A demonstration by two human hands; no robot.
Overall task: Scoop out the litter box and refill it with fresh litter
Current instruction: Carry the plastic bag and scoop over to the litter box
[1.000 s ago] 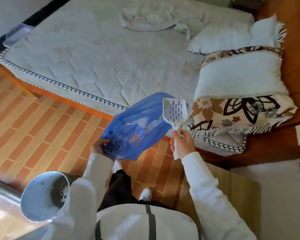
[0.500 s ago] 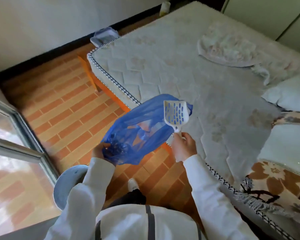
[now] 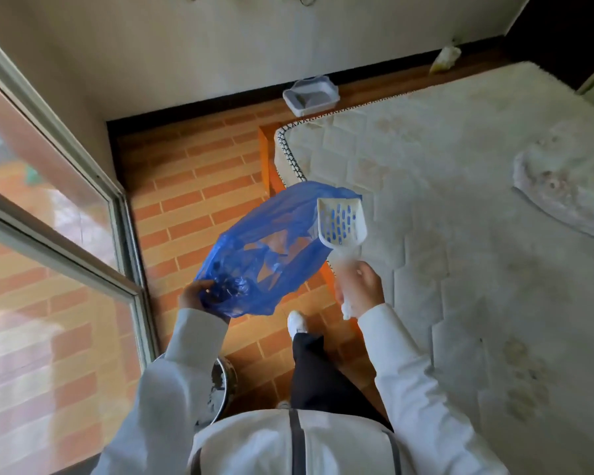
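Person in a white long-sleeve top standing on the brick-pattern floor [image 3: 199, 186], looking down at both hands. Left hand [image 3: 196, 296] grips the bunched bottom of a blue plastic bag [image 3: 264, 248], which is held out in the air. Right hand [image 3: 360, 289] is wrapped round the handle of a white slotted litter scoop [image 3: 340, 222], scoop end tilted up right beside the bag. Bare quilted mattress [image 3: 460, 200] on the right, a glass sliding door [image 3: 48, 234] on the left. A grey-white litter box [image 3: 311, 96] sits against the far wall, well apart from the hands. A metal bucket [image 3: 223, 385] peeks out by the left sleeve.
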